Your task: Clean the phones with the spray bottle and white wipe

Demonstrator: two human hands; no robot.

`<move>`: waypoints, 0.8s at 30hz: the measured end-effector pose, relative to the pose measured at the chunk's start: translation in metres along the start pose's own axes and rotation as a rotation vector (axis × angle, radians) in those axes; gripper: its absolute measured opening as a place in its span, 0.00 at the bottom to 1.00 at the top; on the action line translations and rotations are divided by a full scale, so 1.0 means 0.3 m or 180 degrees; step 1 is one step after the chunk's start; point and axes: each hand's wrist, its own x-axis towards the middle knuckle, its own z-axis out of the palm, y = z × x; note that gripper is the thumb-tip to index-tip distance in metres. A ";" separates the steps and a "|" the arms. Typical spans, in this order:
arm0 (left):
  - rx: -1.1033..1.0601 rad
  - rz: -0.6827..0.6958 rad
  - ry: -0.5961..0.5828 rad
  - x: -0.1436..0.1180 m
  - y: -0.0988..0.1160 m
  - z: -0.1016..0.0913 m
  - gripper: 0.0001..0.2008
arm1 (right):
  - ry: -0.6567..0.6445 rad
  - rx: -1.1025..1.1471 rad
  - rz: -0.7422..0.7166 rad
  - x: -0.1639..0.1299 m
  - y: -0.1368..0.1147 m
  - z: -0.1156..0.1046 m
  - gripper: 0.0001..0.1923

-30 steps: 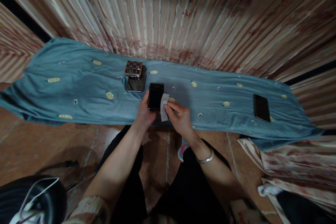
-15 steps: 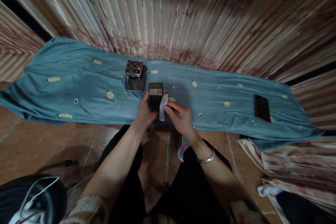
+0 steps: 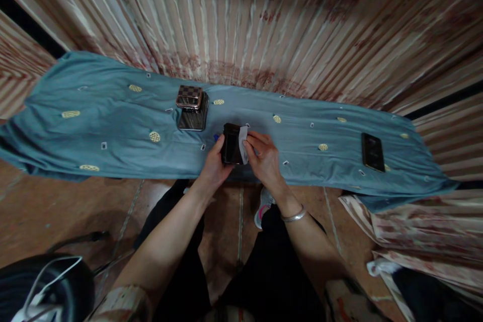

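My left hand (image 3: 215, 165) is closed around a small black glossy box-shaped device (image 3: 230, 145), holding it above the cloth-covered surface. In my right hand (image 3: 263, 157) a thin white wipe (image 3: 243, 145) is pinched between thumb and fingers. The wipe lies against the right side of the device. Part of the device's lower left is hidden by my left hand. Something small and blue (image 3: 216, 137) shows just left of the device; I cannot make out what it is.
Farther back on the left, a checkered-top box (image 3: 189, 97) sits on a dark glossy base (image 3: 192, 119). A black phone (image 3: 373, 152) lies toward the right end of the blue patterned cloth (image 3: 113, 126). Pleated curtains (image 3: 245, 20) hang behind.
The device has been turned in my left hand and shifted slightly right. My right hand has moved a little right, and the wipe now sits higher, against the device's side.
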 end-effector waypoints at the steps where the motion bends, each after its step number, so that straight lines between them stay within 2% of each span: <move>1: 0.0006 0.0003 -0.0033 -0.001 -0.005 -0.002 0.09 | 0.0028 -0.0015 0.0011 0.005 0.004 -0.004 0.20; 8: 0.0126 0.0003 -0.0148 -0.016 -0.030 0.003 0.05 | 0.0283 -0.0087 -0.0074 0.031 0.014 -0.024 0.19; 15: 0.0228 0.0012 -0.0178 -0.017 -0.044 0.009 0.04 | -0.0007 -0.0036 -0.0169 0.034 -0.016 -0.010 0.20; 20: 0.0304 0.0021 -0.0161 -0.008 -0.038 -0.001 0.03 | -0.0042 -0.0019 -0.0226 0.030 -0.023 0.000 0.21; 24: 0.0322 0.0122 -0.0140 -0.005 -0.018 0.020 0.10 | -0.0058 -0.0055 -0.0250 0.028 -0.019 0.005 0.21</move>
